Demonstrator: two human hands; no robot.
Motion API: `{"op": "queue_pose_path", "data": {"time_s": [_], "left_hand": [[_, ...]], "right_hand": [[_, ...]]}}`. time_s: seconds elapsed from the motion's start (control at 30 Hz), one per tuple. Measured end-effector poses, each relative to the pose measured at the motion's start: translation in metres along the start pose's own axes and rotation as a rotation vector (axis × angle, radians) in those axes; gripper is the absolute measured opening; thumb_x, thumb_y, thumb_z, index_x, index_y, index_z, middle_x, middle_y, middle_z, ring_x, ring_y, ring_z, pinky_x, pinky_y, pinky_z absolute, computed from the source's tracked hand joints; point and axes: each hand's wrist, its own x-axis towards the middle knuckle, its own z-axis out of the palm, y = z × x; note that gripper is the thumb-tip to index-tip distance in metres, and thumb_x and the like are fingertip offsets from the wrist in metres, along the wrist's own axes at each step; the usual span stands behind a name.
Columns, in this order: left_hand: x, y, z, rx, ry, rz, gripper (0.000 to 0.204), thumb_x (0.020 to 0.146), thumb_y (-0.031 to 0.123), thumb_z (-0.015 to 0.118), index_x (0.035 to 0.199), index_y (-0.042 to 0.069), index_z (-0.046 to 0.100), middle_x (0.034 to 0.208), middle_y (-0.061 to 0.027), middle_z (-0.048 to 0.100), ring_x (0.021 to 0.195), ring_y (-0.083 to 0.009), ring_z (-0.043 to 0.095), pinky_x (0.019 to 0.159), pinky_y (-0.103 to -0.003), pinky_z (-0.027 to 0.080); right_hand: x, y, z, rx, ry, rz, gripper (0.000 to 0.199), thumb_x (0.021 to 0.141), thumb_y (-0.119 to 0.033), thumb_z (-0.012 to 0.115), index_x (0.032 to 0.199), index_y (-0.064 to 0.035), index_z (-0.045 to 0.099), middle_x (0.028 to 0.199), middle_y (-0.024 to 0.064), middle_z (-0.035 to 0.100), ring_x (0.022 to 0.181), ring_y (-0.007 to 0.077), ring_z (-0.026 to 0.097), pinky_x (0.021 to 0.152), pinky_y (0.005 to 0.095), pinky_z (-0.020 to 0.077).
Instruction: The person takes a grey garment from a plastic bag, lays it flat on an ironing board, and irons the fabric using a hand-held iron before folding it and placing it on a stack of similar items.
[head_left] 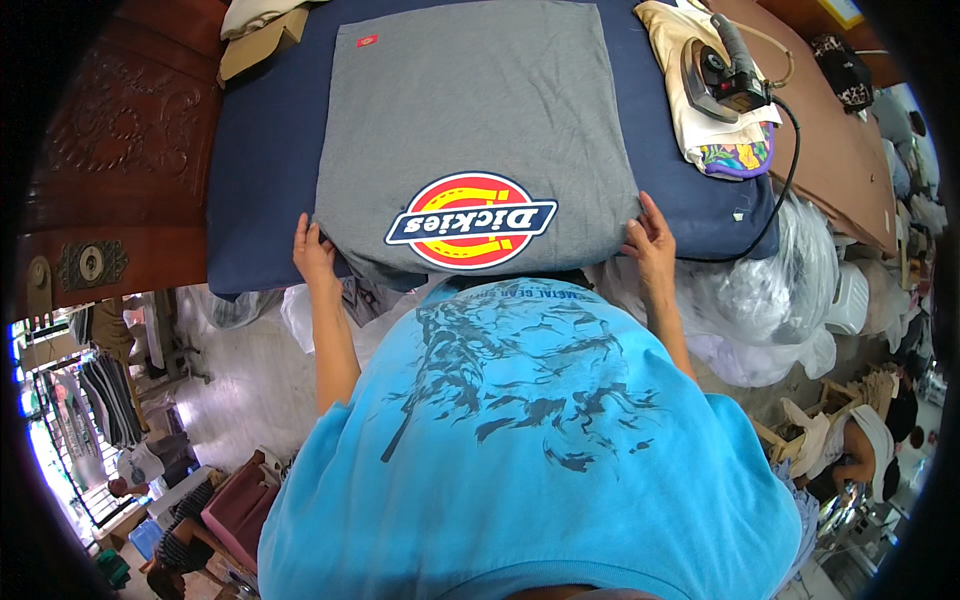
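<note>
A grey T-shirt (470,110) with a red, yellow and dark blue printed badge near its close edge lies spread on the dark blue padded table cover (262,165). The badge faces upside down to me. At the shirt's near left corner, my left hand (316,256) pinches the side edge between thumb and fingers. My right hand (653,246) holds the opposite side edge, its index finger pointing up along the cloth. The near border of the shirt droops over the table's front. Small creases run across the upper right of the fabric.
An iron (722,80) rests on a folded cream cloth and a floral pad (738,157) at the right, its cable (797,150) hanging past the table edge. A cardboard box (262,48) sits far left, beside a carved wooden panel (130,130). Clear plastic bags (775,290) bulge below.
</note>
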Motion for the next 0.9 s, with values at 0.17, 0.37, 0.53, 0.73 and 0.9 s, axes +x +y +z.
{"op": "queue_pose_path", "data": {"time_s": [0.17,0.37,0.53,0.73,0.9], "left_hand": [[0.004,-0.006,-0.012,0.745,0.156,0.303,0.047,0.084,0.038,0.055,0.119,0.005,0.054,0.101,-0.0100,0.059,0.083,-0.0215,0.058,0.078,-0.032,0.043],[0.005,0.007,0.019,1.103,0.172,0.343,0.050,0.082,0.037,0.058,0.116,0.002,0.053,0.106,-0.0123,0.058,0.097,-0.0222,0.055,0.084,-0.033,0.041],[0.035,-0.007,0.002,-0.090,-0.149,-0.061,0.048,0.080,0.026,0.064,0.120,0.007,0.046,0.113,-0.0132,0.055,0.103,-0.0241,0.053,0.091,-0.036,0.039],[0.016,-0.023,-0.029,0.016,-0.123,-0.080,0.044,0.081,0.020,0.062,0.119,0.007,0.045,0.109,-0.0094,0.056,0.095,-0.0236,0.054,0.086,-0.036,0.042],[-0.049,-0.016,-0.008,0.986,0.156,0.432,0.047,0.081,0.022,0.059,0.124,0.009,0.043,0.117,-0.0105,0.052,0.102,-0.0247,0.052,0.087,-0.038,0.039]], "right_hand": [[0.027,0.006,-0.021,-0.405,0.197,-0.188,0.039,0.084,-0.025,0.056,0.115,-0.0021,0.056,0.088,0.0145,0.064,0.078,0.0211,0.061,0.067,0.0288,0.0461],[0.050,-0.012,0.009,-0.791,0.104,-0.187,0.040,0.081,-0.031,0.056,0.106,0.0002,0.058,0.088,0.0181,0.062,0.079,0.0319,0.060,0.074,0.0354,0.0443],[0.060,0.004,0.009,-0.250,0.075,-0.211,0.031,0.077,-0.021,0.061,0.097,0.0024,0.055,0.077,0.0126,0.057,0.069,0.0167,0.052,0.065,0.0293,0.0416],[0.025,0.003,-0.015,-0.442,0.067,-0.270,0.036,0.079,-0.015,0.059,0.113,-0.0031,0.051,0.074,0.0091,0.053,0.064,0.0163,0.047,0.062,0.0271,0.0396],[0.015,0.018,-0.030,-0.920,0.208,-0.659,0.038,0.080,-0.016,0.057,0.116,-0.0062,0.051,0.111,0.0169,0.052,0.095,0.0318,0.051,0.086,0.0385,0.0399]]}}
